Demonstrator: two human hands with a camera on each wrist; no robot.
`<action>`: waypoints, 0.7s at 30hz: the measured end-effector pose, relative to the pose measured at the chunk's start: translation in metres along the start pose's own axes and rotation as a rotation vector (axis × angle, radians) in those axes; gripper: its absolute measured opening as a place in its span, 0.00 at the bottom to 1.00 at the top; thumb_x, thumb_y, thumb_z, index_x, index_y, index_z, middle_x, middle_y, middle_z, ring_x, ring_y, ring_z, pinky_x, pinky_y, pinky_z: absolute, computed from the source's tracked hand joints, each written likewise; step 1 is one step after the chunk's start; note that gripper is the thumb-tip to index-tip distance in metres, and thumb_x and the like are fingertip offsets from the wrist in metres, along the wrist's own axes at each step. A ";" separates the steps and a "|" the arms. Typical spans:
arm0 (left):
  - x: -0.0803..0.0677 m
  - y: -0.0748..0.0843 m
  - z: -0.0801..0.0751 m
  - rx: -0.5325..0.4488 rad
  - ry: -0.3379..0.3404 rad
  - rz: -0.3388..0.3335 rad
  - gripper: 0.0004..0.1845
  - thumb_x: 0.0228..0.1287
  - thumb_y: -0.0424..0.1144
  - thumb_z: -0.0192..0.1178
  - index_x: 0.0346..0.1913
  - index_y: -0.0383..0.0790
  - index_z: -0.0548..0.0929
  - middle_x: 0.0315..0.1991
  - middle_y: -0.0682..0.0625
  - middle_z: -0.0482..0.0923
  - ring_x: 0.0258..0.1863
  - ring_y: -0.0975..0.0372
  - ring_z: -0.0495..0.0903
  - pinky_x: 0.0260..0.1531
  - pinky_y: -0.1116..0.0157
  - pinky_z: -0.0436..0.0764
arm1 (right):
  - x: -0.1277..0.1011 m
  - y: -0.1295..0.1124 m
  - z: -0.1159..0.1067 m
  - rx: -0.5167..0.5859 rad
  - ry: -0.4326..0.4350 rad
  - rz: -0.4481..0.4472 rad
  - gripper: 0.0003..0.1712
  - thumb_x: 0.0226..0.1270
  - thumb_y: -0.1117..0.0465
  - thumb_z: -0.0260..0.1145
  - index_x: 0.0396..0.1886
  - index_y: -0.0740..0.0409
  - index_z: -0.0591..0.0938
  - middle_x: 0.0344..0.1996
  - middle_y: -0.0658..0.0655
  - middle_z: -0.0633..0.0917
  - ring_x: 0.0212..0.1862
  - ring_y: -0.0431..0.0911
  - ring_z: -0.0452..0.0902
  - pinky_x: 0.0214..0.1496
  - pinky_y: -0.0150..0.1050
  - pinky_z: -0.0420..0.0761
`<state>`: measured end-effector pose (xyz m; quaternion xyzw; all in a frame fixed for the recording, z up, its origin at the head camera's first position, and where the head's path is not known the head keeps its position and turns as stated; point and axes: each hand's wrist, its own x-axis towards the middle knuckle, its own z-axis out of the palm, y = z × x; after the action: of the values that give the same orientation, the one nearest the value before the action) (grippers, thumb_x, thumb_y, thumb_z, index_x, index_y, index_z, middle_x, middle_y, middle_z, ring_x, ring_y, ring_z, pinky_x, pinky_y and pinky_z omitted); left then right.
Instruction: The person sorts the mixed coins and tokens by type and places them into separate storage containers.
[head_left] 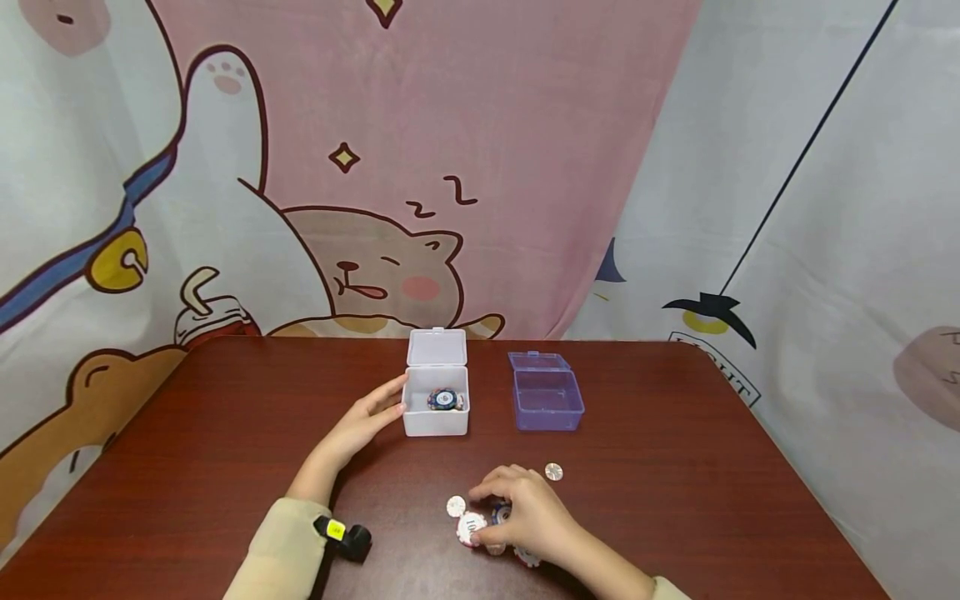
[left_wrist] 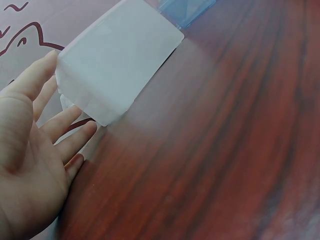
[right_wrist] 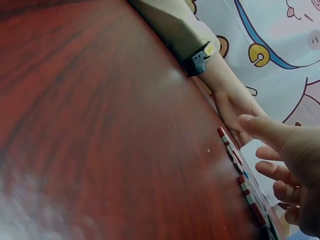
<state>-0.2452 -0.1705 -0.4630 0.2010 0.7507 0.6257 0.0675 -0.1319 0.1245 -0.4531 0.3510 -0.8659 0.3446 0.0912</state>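
Note:
My left hand (head_left: 362, 429) rests its fingers against the left side of a white box (head_left: 436, 424) whose lid stands up at the back. Inside the box lie poker chips (head_left: 446, 399), the top one dark-rimmed with a pale centre. Over a cluster of chips near the front, my right hand (head_left: 528, 510) reaches down with fingers and thumb apart. Beside its thumb is a white-and-red poker chip (head_left: 470, 527). A dark blue chip (head_left: 501, 511) shows under the palm, and others are partly hidden. In the right wrist view, red-and-white chips (right_wrist: 251, 199) lie flat below the fingers.
A translucent purple box (head_left: 549, 420) with its lid raised stands right of the white box. One small pale disc (head_left: 553, 472) lies beyond the right hand, another small disc (head_left: 456, 506) near the chip cluster. A patterned cloth (head_left: 570, 167) hangs behind the brown table (head_left: 660, 467).

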 end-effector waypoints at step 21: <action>0.000 -0.001 -0.001 -0.002 -0.002 0.002 0.29 0.71 0.33 0.53 0.73 0.39 0.61 0.71 0.39 0.59 0.66 0.43 0.61 0.63 0.45 0.58 | -0.004 0.001 0.009 -0.138 -0.053 0.002 0.22 0.35 0.47 0.82 0.35 0.45 0.89 0.32 0.35 0.78 0.38 0.31 0.71 0.41 0.31 0.67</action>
<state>-0.2459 -0.1712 -0.4635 0.2022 0.7499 0.6262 0.0678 -0.1285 0.1213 -0.4620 0.3518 -0.8902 0.2746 0.0918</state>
